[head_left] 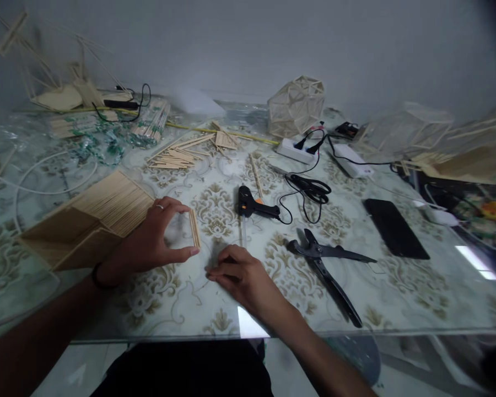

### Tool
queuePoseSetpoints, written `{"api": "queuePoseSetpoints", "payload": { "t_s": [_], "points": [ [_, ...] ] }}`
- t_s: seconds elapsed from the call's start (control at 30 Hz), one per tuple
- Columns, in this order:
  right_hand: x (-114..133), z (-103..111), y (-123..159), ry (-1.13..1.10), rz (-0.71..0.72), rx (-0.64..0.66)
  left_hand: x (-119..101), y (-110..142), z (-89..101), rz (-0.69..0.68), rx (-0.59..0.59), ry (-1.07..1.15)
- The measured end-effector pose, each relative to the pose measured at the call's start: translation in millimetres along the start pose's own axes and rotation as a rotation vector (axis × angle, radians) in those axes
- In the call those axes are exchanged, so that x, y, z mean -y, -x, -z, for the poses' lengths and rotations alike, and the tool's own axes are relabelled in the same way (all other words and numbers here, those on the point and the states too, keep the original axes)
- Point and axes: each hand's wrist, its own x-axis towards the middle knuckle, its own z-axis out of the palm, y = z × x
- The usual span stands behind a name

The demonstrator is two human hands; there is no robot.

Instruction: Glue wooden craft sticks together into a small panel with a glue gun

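Pale, flowery tabletop [215, 207] lies underneath. The left hand [159, 231] pinches thin tan wooden sticks [194, 230] by their ends, beside a tan wooden box [86, 220]. The right hand [243, 273], fingers bunched, is near the front edge [149, 337]; can't tell if it holds anything. Open room separates it from long black cutters [318, 253]; behind is a grey wall [231, 49]

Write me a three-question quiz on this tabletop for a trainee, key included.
1. What does the left hand hold?
A) smartphone
B) short wooden sticks
C) power strip

2. True or false: in the picture, the glue gun lies to the left of the scissors.

3. Fill in: the hand nearer the black cutters is the ____.

Key: 1. B; 2. True; 3. right hand.
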Motion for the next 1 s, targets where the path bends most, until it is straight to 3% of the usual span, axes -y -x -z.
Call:
{"api": "queuePoseSetpoints", "payload": {
  "t_s": [0.27, 0.43, 0.7, 1.0],
  "points": [
    [0.8, 14.8, 9.5, 0.036, 0.120, 0.049, 5.3, 0.5, 7.3, 0.034, -0.061, 0.006],
    [2.9, 6.6, 10.0, 0.082, 0.083, 0.003, 5.1, 1.6, 3.8, 0.021, -0.066, 0.017],
    [7.9, 1.9, 1.5, 0.160, 0.154, 0.040, 8.4, 0.7, -1.9, -0.005, -0.062, 0.021],
    [14.3, -16.4, -8.1, 0.491, 0.169, 0.189, -4.4, 10.8, -5.1, -0.042, -0.033, -0.011]
  ]
}}
